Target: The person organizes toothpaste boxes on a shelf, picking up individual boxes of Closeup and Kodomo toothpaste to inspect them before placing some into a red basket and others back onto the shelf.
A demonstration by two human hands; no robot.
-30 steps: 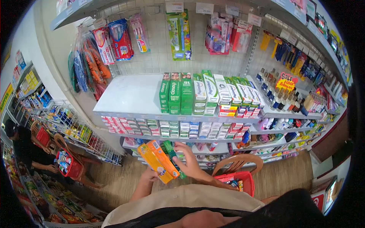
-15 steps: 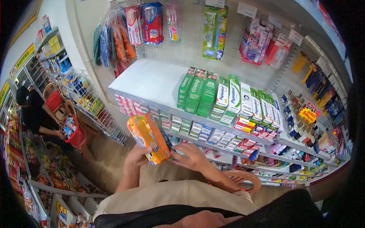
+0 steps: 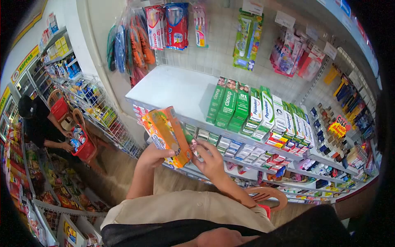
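near the shelf, left hand grips one orange box; right hand grips one green box.

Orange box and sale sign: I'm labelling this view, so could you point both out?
Orange box (image 3: 159,131): head view, on its printed face.
Sale sign (image 3: 338,126): head view, on its middle.

Shop — toothpaste boxes, price tags
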